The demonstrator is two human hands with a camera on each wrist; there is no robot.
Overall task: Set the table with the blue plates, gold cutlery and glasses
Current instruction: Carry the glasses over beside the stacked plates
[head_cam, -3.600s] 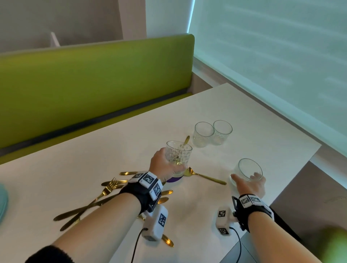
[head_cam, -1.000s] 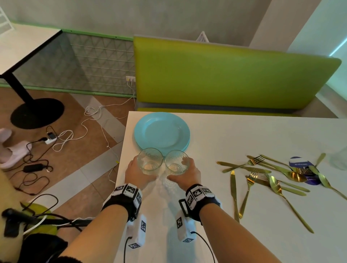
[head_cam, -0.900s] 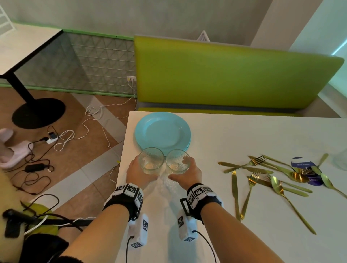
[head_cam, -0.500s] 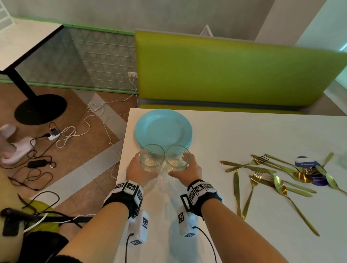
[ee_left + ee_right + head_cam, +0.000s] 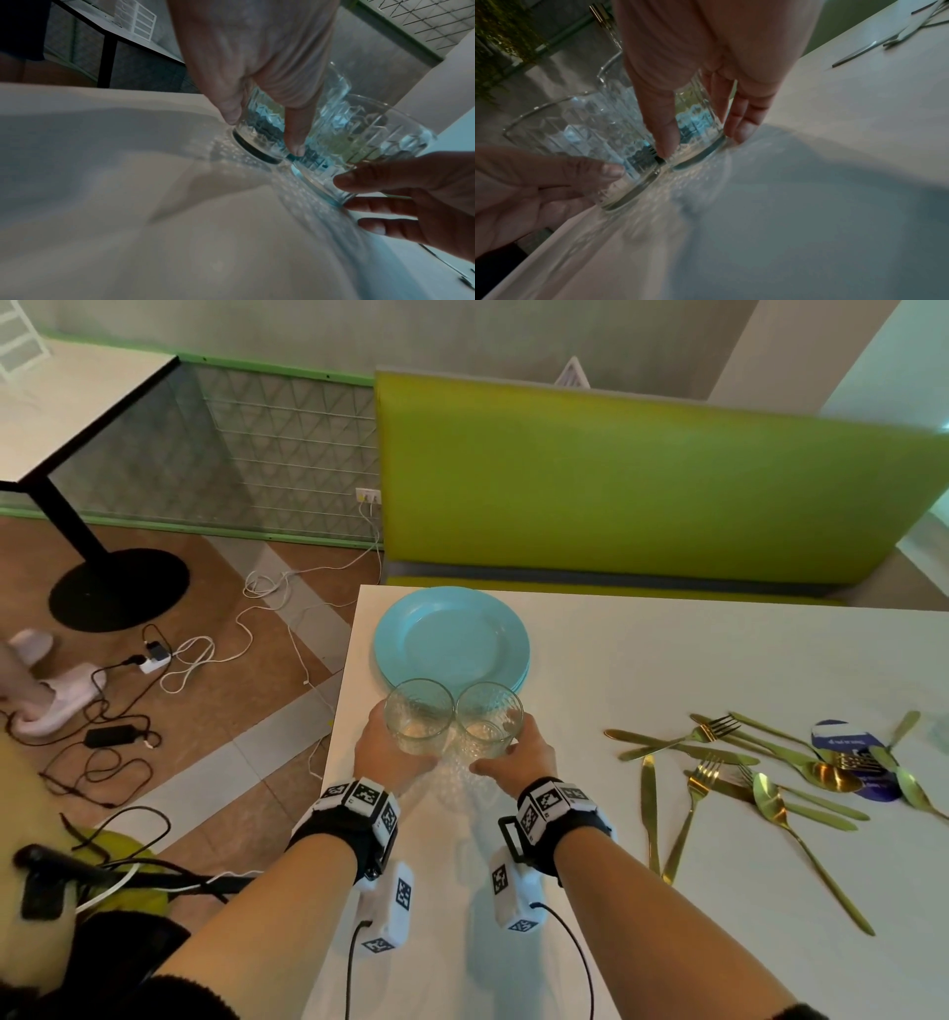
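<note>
Two clear cut glasses stand side by side near the left end of the white table, right in front of a stack of blue plates. My left hand grips the left glass. My right hand grips the right glass. In both wrist views the glass bases sit at the table surface and the glasses touch each other. Gold cutlery lies loose to the right: knives, forks and spoons.
The table's left edge runs close beside my left hand. Behind the table stands a green bench. Cables and a power adapter lie on the floor at the left. A purple card lies under some cutlery.
Both hands have carried a glass from the table's right end to the left end. Over the last second the glasses edged a little toward the plates.
</note>
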